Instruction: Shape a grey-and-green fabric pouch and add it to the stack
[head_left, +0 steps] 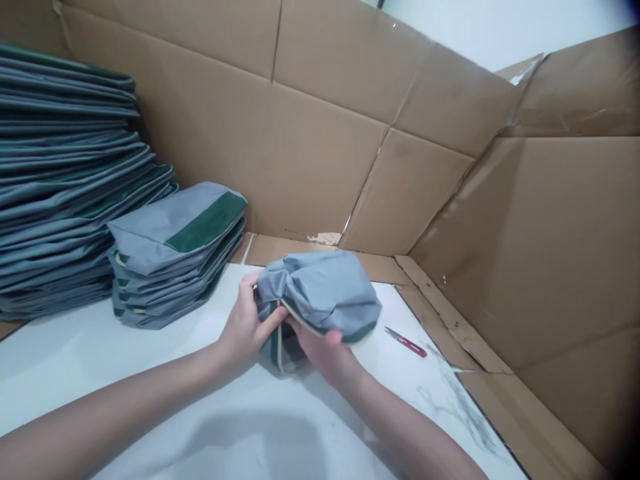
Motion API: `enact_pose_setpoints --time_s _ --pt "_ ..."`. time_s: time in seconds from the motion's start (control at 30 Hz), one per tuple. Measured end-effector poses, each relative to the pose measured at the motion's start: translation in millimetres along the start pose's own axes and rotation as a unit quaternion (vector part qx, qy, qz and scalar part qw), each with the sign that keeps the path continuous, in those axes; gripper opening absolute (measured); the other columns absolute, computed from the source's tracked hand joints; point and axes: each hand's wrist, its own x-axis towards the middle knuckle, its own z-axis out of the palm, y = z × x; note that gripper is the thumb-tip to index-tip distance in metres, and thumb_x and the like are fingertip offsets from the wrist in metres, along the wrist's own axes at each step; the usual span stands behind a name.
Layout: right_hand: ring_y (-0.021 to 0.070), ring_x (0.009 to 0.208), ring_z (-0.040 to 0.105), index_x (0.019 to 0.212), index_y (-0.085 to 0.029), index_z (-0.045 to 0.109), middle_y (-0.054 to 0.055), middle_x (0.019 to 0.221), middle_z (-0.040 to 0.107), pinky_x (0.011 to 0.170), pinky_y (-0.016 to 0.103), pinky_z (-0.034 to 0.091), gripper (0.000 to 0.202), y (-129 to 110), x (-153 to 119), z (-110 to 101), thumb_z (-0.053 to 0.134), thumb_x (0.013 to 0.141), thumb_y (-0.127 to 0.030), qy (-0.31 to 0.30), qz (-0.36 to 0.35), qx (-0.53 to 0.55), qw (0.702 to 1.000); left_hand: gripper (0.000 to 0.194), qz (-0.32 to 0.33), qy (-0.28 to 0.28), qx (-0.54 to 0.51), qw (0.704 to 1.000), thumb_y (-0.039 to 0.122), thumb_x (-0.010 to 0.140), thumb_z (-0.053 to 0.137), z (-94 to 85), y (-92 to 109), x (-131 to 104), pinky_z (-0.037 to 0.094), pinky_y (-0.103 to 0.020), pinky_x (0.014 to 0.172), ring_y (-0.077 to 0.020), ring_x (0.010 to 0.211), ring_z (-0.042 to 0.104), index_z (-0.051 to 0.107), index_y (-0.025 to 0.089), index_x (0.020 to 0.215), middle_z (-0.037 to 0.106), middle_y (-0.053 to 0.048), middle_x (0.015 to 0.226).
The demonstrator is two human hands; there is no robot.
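A bunched grey fabric pouch (323,290) with a green band and pale trim is held just above the white table (150,373), near its middle. My left hand (245,323) grips its left edge, thumb on the trim. Under the pouch's opening sits my right hand (320,350), fingers curled up into the fabric.
A short stack of folded grey and green pouches (175,253) lies at the left, with a taller stack (65,180) behind it. Small red snips (406,343) lie on the table to the right. Cardboard walls (325,140) enclose the back and right side.
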Motion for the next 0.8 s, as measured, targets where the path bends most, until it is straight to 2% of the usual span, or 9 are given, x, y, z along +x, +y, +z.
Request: enact_pose_setpoints --time_s 0.07,0.13,0.23,0.37,0.43,0.53,0.63,0.7,0.8 --pt "0.0242 0.118 0.044 0.112 -0.023 0.058 0.005 0.124 0.052 0.105 0.042 0.027 0.065 -9.4 3.5 4.8 0.051 0.067 -0.069 0.071 -0.031 0.111 0.991 0.055 0.105 0.065 0.073 0.990 0.032 0.075 0.059 4.5 1.8 1.7 0.043 -0.039 0.095 -0.0201 0.116 0.043 0.028 0.020 0.118 0.039 -0.012 0.120" --pt "0.0217 0.115 0.048 0.112 -0.020 0.057 0.005 0.123 0.053 0.103 0.041 0.031 0.049 -16.8 8.9 6.8 0.054 0.076 -0.052 0.129 -0.045 0.170 0.976 0.059 0.206 0.111 0.125 0.964 0.027 0.072 0.064 8.9 2.8 7.5 0.042 -0.042 0.097 -0.0220 0.120 0.038 0.027 0.020 0.117 0.037 -0.013 0.120" --pt "0.0173 0.109 0.052 0.103 -0.017 0.060 0.003 0.114 0.059 0.101 0.035 0.035 0.026 -25.5 17.2 2.3 0.055 0.079 -0.027 0.183 -0.035 0.243 0.952 0.051 0.279 0.121 0.138 0.943 0.026 0.072 0.063 14.9 4.1 13.9 0.040 -0.046 0.099 -0.0238 0.124 0.035 0.031 0.022 0.111 0.038 -0.011 0.119" --pt "0.0114 0.086 0.061 0.079 -0.017 0.063 -0.001 0.087 0.067 0.089 0.026 0.045 0.016 -41.4 22.2 -9.3 0.047 0.077 -0.015 0.244 -0.067 0.302 0.919 0.013 0.085 0.018 0.015 0.996 0.032 0.080 0.047 19.3 7.3 4.2 0.040 -0.044 0.098 -0.0223 0.114 0.046 0.045 0.021 0.086 0.051 -0.007 0.105" --pt "0.0094 0.077 0.062 0.074 -0.018 0.063 -0.003 0.077 0.067 0.082 0.021 0.047 0.014 -50.4 21.1 -12.8 0.049 0.076 -0.016 0.260 -0.094 0.288 0.917 0.019 -0.011 -0.038 -0.033 0.999 0.036 0.084 0.039 17.2 9.9 -1.4 0.048 -0.038 0.085 -0.0202 0.095 0.056 0.049 0.020 0.084 0.058 -0.005 0.089" --pt "0.0101 0.080 0.062 0.078 -0.018 0.063 -0.004 0.078 0.066 0.081 0.021 0.048 0.010 -57.0 17.2 -16.0 0.057 0.071 -0.019 0.249 -0.091 0.235 0.935 0.040 -0.042 -0.061 -0.080 0.994 0.046 0.087 0.020 4.8 19.4 3.3 0.051 -0.031 0.071 -0.0170 0.080 0.059 0.050 0.019 0.092 0.062 -0.004 0.081" --pt "0.0141 0.090 0.061 0.082 -0.019 0.063 -0.003 0.084 0.067 0.088 0.027 0.046 0.017 -50.9 13.1 -21.0 0.063 0.068 -0.029 0.272 -0.092 0.207 0.935 0.062 -0.103 -0.137 -0.229 0.958 0.057 0.082 0.004 -12.6 39.6 18.7 0.053 -0.031 0.071 -0.0173 0.084 0.060 0.049 0.017 0.097 0.062 -0.008 0.092" --pt "0.0188 0.099 0.058 0.088 -0.021 0.063 0.000 0.092 0.067 0.091 0.032 0.045 0.035 -41.7 10.3 -23.8 0.067 0.063 -0.044 0.262 -0.084 0.187 0.943 0.053 -0.197 -0.192 -0.305 0.912 0.062 0.079 0.024 -18.8 53.9 26.5 0.052 -0.031 0.074 -0.0170 0.085 0.060 0.050 0.018 0.095 0.062 -0.006 0.092" --pt "0.0244 0.106 0.055 0.096 -0.020 0.064 0.004 0.102 0.065 0.095 0.037 0.041 0.057 -28.0 4.9 -23.3 0.077 0.047 -0.045 0.181 -0.008 0.074 0.981 0.036 -0.286 -0.154 -0.303 0.896 0.054 0.076 0.047 -14.7 62.0 29.9 0.049 -0.021 0.068 -0.0095 0.071 0.056 0.049 0.018 0.079 0.057 0.002 0.073"
